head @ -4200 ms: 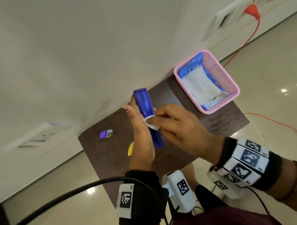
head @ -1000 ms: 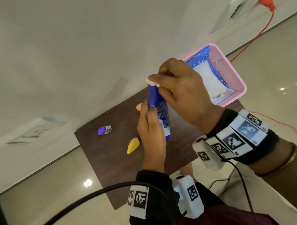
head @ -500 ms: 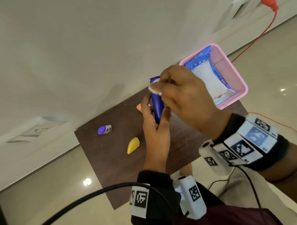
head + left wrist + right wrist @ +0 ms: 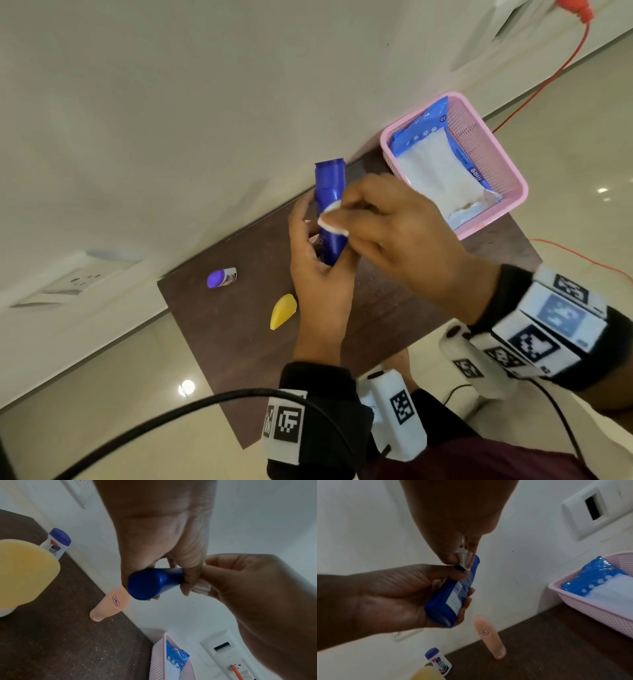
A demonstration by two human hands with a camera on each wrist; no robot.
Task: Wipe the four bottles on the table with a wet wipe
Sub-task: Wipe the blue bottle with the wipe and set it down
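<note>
Left hand: my left hand [image 4: 320, 277] is curled round the lower half of the blue bottle [image 4: 330, 209], thumb on one side, fingers on the other, holding it up above the table [image 4: 394, 308].
Right hand: my right hand [image 4: 394, 236] pinches a small wad of white wet wipe [image 4: 330, 219] between thumb and fingertips and presses it against the bottle's side.
Blue bottle: a smooth, glossy plastic cylinder with a wider cap end pointing away from me and a pale printed label on the body.
Wet wipe: soft, crumpled cloth, bunched into folds where it shows in the right wrist view.
Peach bottle: the peach bottle [image 4: 111, 604] is a slim, rounded tube standing on the table close to the wall, with a small handwritten sticker.
Yellow bottle: the yellow bottle [image 4: 282, 311] is matt and teardrop-shaped, near my left wrist.
Small bottle: the white bottle [image 4: 222, 277] has a purple domed cap and stands well apart to the left.
Basket: the pink basket [image 4: 493, 164] is perforated plastic, at the table's far right corner, holding a shiny blue pack of wipes [image 4: 438, 171].
Table: dark brown, wood-grained top.
</note>
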